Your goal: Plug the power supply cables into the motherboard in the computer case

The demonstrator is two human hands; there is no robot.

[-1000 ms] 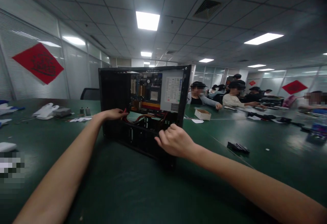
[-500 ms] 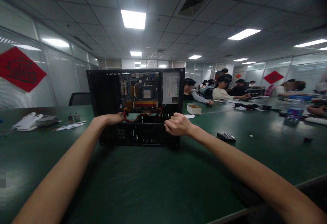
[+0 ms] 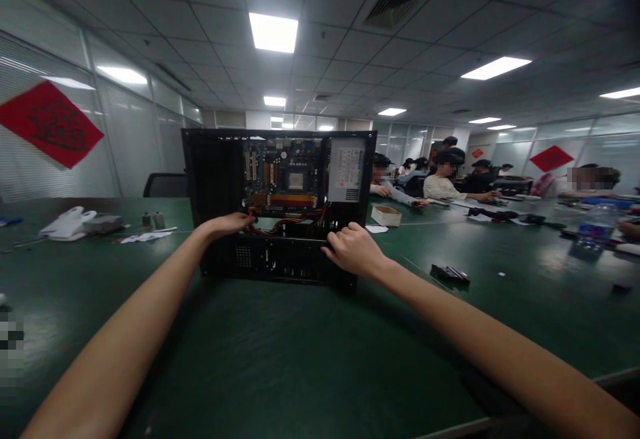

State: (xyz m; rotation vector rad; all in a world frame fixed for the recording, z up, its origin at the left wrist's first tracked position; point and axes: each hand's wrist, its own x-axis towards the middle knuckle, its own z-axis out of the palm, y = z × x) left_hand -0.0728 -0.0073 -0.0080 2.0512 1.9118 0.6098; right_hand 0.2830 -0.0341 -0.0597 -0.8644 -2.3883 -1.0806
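Observation:
An open black computer case [image 3: 213,179] stands upright on the table in front of me. Inside it are a motherboard [image 3: 307,179] and, at the upper right, a silver power supply [image 3: 345,172]. A bundle of red and dark cables [image 3: 273,227] runs below the board. My left hand [image 3: 227,224] reaches in at the left, its fingers pinched at the red cables; the fingertips are partly hidden. At the lower right, my right hand [image 3: 354,250] is closed over the edge of the case's lower rail [image 3: 300,242].
A green table [image 3: 280,359] spreads all around. White bags [image 3: 67,223] and a grey box [image 3: 103,224] lie left. On the right are a small open box [image 3: 386,215], dark metal parts [image 3: 450,273] and a water bottle [image 3: 597,225]. Several people sit farther back.
The view has turned slightly left, so everything sits farther right in it. My left fingers have risen a little at the red cables. My right hand keeps its grip on the rail.

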